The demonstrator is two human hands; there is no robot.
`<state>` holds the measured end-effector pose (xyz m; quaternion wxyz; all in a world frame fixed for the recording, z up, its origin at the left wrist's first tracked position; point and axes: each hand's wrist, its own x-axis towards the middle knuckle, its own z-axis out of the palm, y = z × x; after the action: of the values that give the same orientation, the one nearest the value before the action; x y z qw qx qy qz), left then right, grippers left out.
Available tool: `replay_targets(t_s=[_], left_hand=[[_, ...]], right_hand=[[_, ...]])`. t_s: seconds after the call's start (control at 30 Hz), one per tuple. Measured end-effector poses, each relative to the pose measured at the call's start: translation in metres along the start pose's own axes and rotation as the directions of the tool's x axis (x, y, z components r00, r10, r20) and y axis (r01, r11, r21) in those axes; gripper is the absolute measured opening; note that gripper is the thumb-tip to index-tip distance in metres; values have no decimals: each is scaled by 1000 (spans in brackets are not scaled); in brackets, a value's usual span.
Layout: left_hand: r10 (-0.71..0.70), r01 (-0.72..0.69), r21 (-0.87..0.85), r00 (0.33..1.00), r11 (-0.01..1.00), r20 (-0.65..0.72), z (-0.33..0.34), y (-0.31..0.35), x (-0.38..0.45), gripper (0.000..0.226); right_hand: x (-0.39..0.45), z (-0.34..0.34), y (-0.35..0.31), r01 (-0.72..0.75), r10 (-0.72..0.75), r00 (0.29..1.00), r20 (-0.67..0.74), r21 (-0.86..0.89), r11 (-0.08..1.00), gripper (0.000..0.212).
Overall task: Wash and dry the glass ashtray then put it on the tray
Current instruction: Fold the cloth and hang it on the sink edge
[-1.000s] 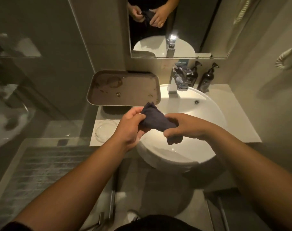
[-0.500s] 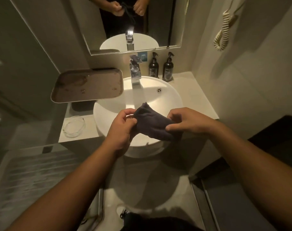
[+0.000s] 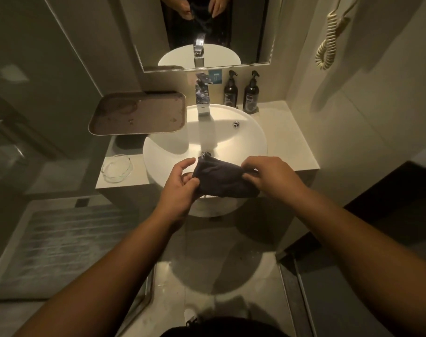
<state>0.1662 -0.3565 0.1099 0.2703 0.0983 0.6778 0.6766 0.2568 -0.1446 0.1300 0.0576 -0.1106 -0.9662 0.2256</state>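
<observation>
Dim bathroom, a pale surface [image 3: 289, 142] carrying a round white basin [image 3: 173, 152] under a mirror [image 3: 250, 30], faucet [image 3: 202, 98] at the back. I've got both hands over the basin's near rim: the left hand [image 3: 180, 188] pinches one end of a dark cloth [image 3: 221, 181], the right hand [image 3: 272, 176] pinches the other, the cloth bunched between them. The glass ashtray [image 3: 117, 168] sits on the surface left of the basin, off to the left of my left hand and a touch farther back, so the left hand is clearly nearer. It's round, no long axis to speak of, and looks empty. The brown tray [image 3: 139, 113] sits behind the ashtray, only stains and droplets on it. Two dark pump bottles [image 3: 241, 93] stand by the wall. Drying the ashtray comes next, I'd judge.
</observation>
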Motion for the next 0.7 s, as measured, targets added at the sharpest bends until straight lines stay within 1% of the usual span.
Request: replay_targets(t_s=[0.07,0.13,0.2,0.27,0.33,0.4,0.43,0.5,0.57,0.6,0.7], left_hand=[[-16,17,18,1000,1000,-15,-4,-3,0,44],[-37,37,32,999,999,-28,-12,-8,0,45],[-60,61,46,998,997,-36,-21,-12,-1,45],[-77,80,74,996,994,-42,-30,-16,-2,48],[-92,94,104,995,990,-29,-40,-18,-1,55],[-112,109,157,994,982,12,-51,-19,0,67],[-119,109,209,992,972,41,-56,-19,0,73],[-116,74,371,989,926,93,-65,-19,-1,77],[-90,11,506,987,862,133,-71,-20,-2,70],[-75,-15,531,986,847,148,-73,-20,-2,63],[-53,-42,530,985,847,163,-77,-22,0,34]], right_hand=[[-1,3,-8,-39,40,999,21,-30,999,32],[0,5,-18,-66,74,995,73,-114,991,40],[6,7,-30,-81,109,987,120,-225,971,37],[12,9,-43,-81,131,980,152,-298,951,37],[16,12,-53,-66,130,973,191,-310,948,38],[17,14,-58,-29,107,961,254,-293,956,38],[18,14,-60,-2,86,955,285,-283,959,35],[18,16,-60,67,27,944,328,-274,959,25],[19,18,-60,122,-43,953,300,-249,961,16],[19,20,-60,133,-73,963,258,-223,966,14],[16,25,-59,181,-164,978,130,-136,974,7]])
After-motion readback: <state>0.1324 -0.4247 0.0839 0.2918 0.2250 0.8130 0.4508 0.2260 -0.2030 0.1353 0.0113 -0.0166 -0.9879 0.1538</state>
